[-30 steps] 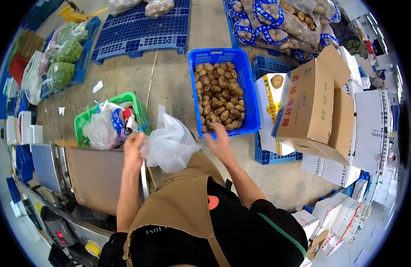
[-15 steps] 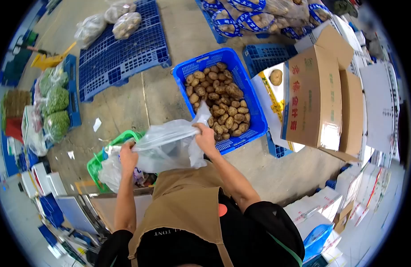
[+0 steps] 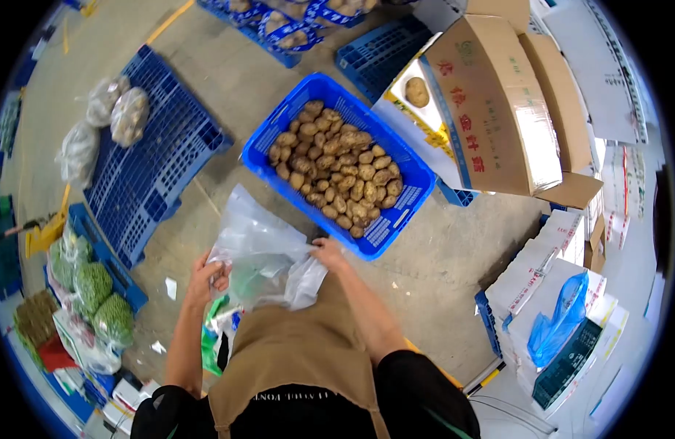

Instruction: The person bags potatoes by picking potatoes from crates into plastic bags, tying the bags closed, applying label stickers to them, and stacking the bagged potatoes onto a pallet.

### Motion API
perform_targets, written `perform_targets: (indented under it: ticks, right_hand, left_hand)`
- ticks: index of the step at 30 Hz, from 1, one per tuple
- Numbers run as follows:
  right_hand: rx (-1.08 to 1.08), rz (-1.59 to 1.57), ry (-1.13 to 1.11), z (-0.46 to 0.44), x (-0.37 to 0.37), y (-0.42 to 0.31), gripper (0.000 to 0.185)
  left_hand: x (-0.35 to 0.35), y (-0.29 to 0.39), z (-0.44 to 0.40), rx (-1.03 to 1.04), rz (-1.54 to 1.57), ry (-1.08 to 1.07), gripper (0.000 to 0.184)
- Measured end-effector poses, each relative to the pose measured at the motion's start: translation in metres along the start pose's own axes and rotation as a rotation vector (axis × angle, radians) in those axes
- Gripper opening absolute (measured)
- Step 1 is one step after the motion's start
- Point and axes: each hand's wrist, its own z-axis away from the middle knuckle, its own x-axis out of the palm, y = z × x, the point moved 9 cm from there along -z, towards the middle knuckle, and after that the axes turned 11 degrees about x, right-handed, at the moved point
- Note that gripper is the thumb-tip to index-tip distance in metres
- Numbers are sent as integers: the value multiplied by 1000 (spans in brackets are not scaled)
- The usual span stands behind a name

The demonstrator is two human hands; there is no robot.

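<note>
A clear plastic bag (image 3: 260, 252) is stretched between my two hands in front of the brown apron (image 3: 293, 344). My left hand (image 3: 208, 278) grips its left edge, fingers curled. The right edge is pinched in my right hand (image 3: 327, 256), whose fingertips are partly covered by the plastic. No contents show in the bag; a green tint shows through it. Just beyond my hands stands a blue crate (image 3: 411, 208) with many brown potatoes (image 3: 337, 168) in it. Below my left hand, part of a green basket (image 3: 210, 347) holding plastic scraps is visible.
An opened cardboard box (image 3: 491, 110) lies at the right, with a single potato (image 3: 417, 92) on a white box beside it. Blue pallets (image 3: 158, 146) with bagged goods stand at the left. Stacked white cartons (image 3: 531, 282) and a blue plastic bag (image 3: 560, 322) occupy the lower right.
My view has turned to the right, so the crate and pallets appear shifted left. Both hands still hold the bag, now nearer my body, and the green basket is mostly hidden.
</note>
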Motion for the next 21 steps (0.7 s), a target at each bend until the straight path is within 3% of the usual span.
perform_targets:
  ticks: [1,4,7,9,12,13,14,15,18,21]
  right_hand:
    - [78,20,-13,5,-4,-10,45]
    - [5,-28,112,-19,-12,-7,47]
    - [-127,-155,98,-57,-24,7,47]
    - [-111,-358,237,-74,-63,15,39]
    - [33,-205,574,-95,-125,40,28]
    - [-69,-198,713,-115,-138,59,29]
    - [42,-98,730,-125,-151,67,35]
    - [-12,-14,812,-136,-162,70,42]
    - [158,0,752,-192,-181,106,58]
    - [125,150,892,-244,-199,122,63]
  left_hand:
    - [-6,-16,-20,-35,-32,-58,20]
    - [-6,-54,-69,-146,-198,3,27]
    - [-11,-102,-104,-256,-250,36,37]
    - [-16,-132,-122,-329,-285,49,41]
    - [-22,-158,-142,-369,-381,115,42]
    - [-25,-166,-149,-370,-381,112,44]
    - [-28,-173,-157,-375,-384,110,44]
    - [-31,-180,-163,-380,-385,108,45]
    - [-46,-200,-185,-430,-363,99,47]
    - [-66,-224,-220,-465,-323,105,47]
